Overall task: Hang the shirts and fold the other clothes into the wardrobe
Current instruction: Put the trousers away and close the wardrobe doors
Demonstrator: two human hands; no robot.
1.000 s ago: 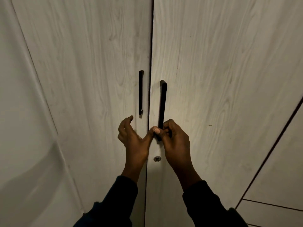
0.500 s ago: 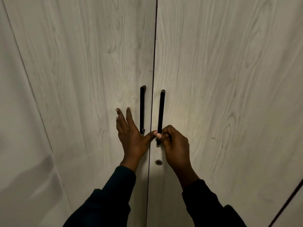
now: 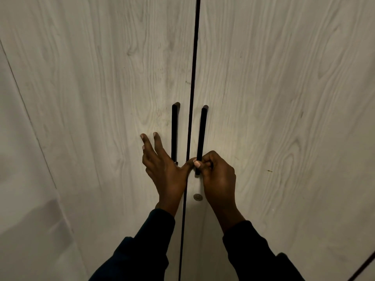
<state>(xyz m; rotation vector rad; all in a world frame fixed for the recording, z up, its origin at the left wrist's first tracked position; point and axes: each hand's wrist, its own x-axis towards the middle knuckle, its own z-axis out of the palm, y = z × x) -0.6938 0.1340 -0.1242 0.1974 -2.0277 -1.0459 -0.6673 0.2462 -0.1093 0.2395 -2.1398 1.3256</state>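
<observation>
On right handle (image 3: 202,138), right hand (image 3: 218,175)

The left grip (image 3: 162,167) is lying flat with fingers spread, thumb reaching toward the right grip (image 3: 215,171), which is curling tight beside it.

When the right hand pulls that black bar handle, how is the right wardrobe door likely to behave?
The right door looks like a tall rigid wood-grain panel, so it should probably swing stiffly rather than flex. The right hand grips the right handle at its lower end; the slim bar likely stays firm. Weight cannot be judged.
</observation>
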